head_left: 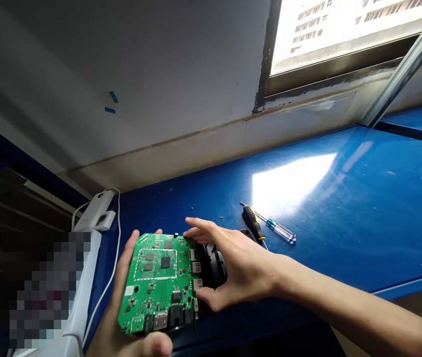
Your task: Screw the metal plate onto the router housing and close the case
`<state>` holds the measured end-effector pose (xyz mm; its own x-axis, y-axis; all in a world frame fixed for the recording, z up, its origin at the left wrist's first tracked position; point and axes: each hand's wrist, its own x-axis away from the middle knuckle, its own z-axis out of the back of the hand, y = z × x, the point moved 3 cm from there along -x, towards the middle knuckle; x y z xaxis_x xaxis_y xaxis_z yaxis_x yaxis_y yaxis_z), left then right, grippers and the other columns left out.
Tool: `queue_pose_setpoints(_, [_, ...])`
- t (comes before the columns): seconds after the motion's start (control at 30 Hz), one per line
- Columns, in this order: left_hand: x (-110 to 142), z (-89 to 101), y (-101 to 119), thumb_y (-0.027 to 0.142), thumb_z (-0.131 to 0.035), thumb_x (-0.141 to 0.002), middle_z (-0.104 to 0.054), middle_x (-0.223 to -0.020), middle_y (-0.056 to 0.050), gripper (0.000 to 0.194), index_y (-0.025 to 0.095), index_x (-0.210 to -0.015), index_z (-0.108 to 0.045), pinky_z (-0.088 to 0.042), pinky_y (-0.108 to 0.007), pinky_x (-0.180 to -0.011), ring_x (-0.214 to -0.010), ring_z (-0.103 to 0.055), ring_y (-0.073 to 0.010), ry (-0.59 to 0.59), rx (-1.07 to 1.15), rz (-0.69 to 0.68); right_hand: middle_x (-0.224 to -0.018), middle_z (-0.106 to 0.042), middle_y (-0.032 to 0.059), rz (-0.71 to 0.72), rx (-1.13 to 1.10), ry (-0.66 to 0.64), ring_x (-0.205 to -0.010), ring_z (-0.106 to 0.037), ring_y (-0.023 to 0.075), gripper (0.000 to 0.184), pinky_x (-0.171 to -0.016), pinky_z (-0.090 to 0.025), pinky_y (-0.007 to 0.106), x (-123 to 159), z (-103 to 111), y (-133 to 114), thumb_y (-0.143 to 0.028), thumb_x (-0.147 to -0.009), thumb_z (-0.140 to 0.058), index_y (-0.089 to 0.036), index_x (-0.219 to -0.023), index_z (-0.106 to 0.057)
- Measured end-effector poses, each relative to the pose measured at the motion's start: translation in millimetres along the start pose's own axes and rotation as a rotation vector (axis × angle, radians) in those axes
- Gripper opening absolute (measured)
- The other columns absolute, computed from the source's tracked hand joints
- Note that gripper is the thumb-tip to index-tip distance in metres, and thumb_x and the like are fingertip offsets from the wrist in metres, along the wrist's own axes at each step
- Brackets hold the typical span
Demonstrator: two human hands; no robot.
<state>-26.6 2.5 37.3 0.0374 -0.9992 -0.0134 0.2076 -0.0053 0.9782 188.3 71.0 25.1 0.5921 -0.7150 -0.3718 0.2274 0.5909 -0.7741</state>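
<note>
A green circuit board is held up in front of me, its chips and metal ports facing me. My left hand is closed around its left side, the thumb below the bottom edge and fingertips showing past the top. On the opposite side, my right hand grips the board, its thumb beside a USB port and its fingers at the top right corner. Behind the right hand sits a black plastic part, partly hidden by that hand.
On the blue table lie a black-and-yellow screwdriver, a clear-handled screwdriver and small screws. A white power strip with a white cable stands at left. A wall and a window are behind.
</note>
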Motion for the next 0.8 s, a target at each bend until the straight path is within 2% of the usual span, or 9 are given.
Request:
queue_pose_setpoints(0.07, [-1.0, 10.4, -15.8, 0.080, -0.093, -0.040, -0.047, -0.165, -0.009, 0.151, 0.044, -0.166, -0.016, -0.051, -0.056, -0.113, -0.142, -0.054, -0.0462, 0.007, -0.089, 0.081, -0.145, -0.064, 0.0177, -0.074, 0.016, -0.004, -0.130, -0.067, 0.0308, 0.111, -0.111, -0.055, 0.042, -0.9, 0.2, 3.3, -0.032, -0.068, -0.086, -0.012, -0.161, -0.028])
queue_pose_setpoints(0.17, [-1.1, 22.4, -36.6, 0.078, -0.093, -0.044, -0.043, -0.167, -0.014, 0.155, 0.038, -0.168, -0.008, -0.044, -0.060, -0.117, -0.148, -0.045, -0.0475, -0.048, -0.277, 0.038, -0.148, -0.062, 0.0201, -0.151, 0.069, -0.036, -0.130, -0.067, 0.0358, 0.108, -0.108, -0.057, 0.047, -1.4, -0.3, 5.6, -0.032, -0.070, -0.082, -0.011, -0.162, -0.028])
queue_pose_setpoints(0.27, [0.7, 26.3, -49.9, 0.049, -0.097, -0.053, -0.038, -0.169, -0.019, 0.149, 0.036, -0.168, -0.003, -0.047, -0.066, -0.111, -0.146, -0.047, -0.0501, -0.104, -0.482, 0.016, -0.152, -0.058, 0.0231, -0.157, 0.150, -0.082, -0.130, -0.066, 0.0414, 0.106, -0.102, -0.060, 0.053, -1.4, -0.1, 5.2, -0.032, -0.073, -0.077, -0.008, -0.163, -0.026])
queue_pose_setpoints(0.33, [0.7, 25.6, -53.1, 0.029, -0.093, -0.055, -0.039, -0.168, -0.020, 0.145, 0.036, -0.168, -0.002, -0.051, -0.067, -0.107, -0.144, -0.050, -0.0499, -0.102, -0.586, 0.010, -0.153, -0.057, 0.0236, -0.140, 0.203, -0.101, -0.129, -0.067, 0.0425, 0.104, -0.099, -0.061, 0.054, -1.4, 1.2, 4.8, -0.032, -0.075, -0.076, -0.008, -0.163, -0.026])
queue_pose_setpoints(0.4, [-0.7, 23.9, -53.9, 0.021, -0.090, -0.055, -0.041, -0.166, -0.020, 0.144, 0.036, -0.168, -0.002, -0.048, -0.069, -0.109, -0.145, -0.050, -0.0489, -0.096, -0.651, -0.006, -0.152, -0.058, 0.0230, -0.121, 0.252, -0.122, -0.125, -0.069, 0.0415, 0.102, -0.095, -0.062, 0.053, -1.4, 2.6, 4.5, -0.032, -0.076, -0.075, -0.009, -0.162, -0.027])
queue_pose_setpoints(0.5, [-2.6, 22.7, -55.5, 0.025, -0.088, -0.059, -0.039, -0.166, -0.021, 0.140, 0.035, -0.167, 0.000, -0.037, -0.072, -0.116, -0.152, -0.039, -0.0473, -0.096, -0.686, -0.022, -0.151, -0.060, 0.0230, -0.077, 0.301, -0.178, -0.118, -0.073, 0.0394, 0.099, -0.089, -0.064, 0.050, -1.3, 2.4, 3.7, -0.031, -0.077, -0.074, -0.008, -0.162, -0.028])
queue_pose_setpoints(0.6, [-1.9, 22.9, -56.7, 0.030, -0.087, -0.062, -0.032, -0.170, -0.019, 0.135, 0.036, -0.167, -0.002, -0.032, -0.072, -0.119, -0.156, -0.030, -0.0459, -0.086, -0.693, -0.021, -0.152, -0.059, 0.0236, -0.039, 0.338, -0.224, -0.113, -0.076, 0.0384, 0.096, -0.085, -0.065, 0.047, -0.8, 0.9, 2.2, -0.031, -0.079, -0.073, -0.007, -0.161, -0.029])
queue_pose_setpoints(0.8, [0.0, 20.5, -51.8, 0.028, -0.088, -0.060, -0.038, -0.166, -0.015, 0.132, 0.038, -0.165, -0.008, -0.034, -0.071, -0.120, -0.153, -0.039, -0.0444, -0.074, -0.687, -0.021, -0.150, -0.061, 0.0232, -0.022, 0.406, -0.245, -0.102, -0.079, 0.0377, 0.093, -0.078, -0.066, 0.046, 0.6, 0.7, -0.4, -0.030, -0.081, -0.072, -0.008, -0.161, -0.030])
